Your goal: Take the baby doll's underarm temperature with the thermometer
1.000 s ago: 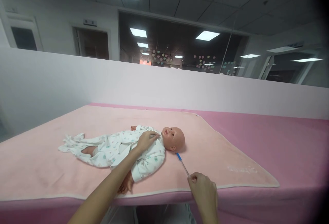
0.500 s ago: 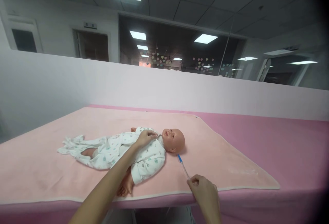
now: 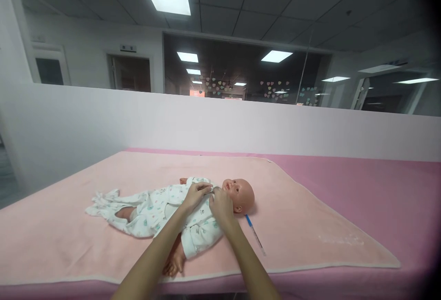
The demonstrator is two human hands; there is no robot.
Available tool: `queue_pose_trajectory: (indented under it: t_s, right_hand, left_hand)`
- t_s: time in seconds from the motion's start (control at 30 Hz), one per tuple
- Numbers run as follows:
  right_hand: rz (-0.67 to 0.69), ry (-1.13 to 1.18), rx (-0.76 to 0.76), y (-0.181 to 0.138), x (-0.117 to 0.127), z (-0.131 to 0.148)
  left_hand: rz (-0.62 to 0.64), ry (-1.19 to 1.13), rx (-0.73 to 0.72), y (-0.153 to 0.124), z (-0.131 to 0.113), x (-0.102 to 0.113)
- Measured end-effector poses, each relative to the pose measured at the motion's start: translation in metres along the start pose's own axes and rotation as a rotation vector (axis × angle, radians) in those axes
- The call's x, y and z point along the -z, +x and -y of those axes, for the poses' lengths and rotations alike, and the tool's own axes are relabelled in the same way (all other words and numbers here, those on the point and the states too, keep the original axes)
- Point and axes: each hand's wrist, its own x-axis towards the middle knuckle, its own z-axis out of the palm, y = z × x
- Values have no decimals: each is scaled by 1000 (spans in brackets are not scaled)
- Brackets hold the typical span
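The left hand and right hand pinch the collar of the doll. A pen lies just beside it on the blanket, well inside the edge.

both hands rest on the doll's collar; pen lies beside it.

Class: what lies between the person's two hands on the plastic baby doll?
Head view: the white printed romper's collar, between the left hand and the right hand.

left hand: bare | right hand: bare | forearms: bare, slender
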Motion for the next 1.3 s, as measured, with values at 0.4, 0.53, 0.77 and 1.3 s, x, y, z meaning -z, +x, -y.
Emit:
queue_pose_trajectory:
  t_s: [0.4, 0.53, 0.77, 1.3]
  right_hand:
    - [-322, 354, 58, -19, -31, -16]
    - [-370, 435, 69, -20, -35, -19]
    - [-411, 424, 73, -19, -38, -21]
    - [-370, 499, 30, -22, -35, -19]
  left_hand:
    - [-18, 79, -33, -4, -1, -1]
    - [24, 132, -36, -5, -5, -1]
    - [139, 130, -18, -7, -14, 0]
    - [277, 289, -83, -13, -29, 5]
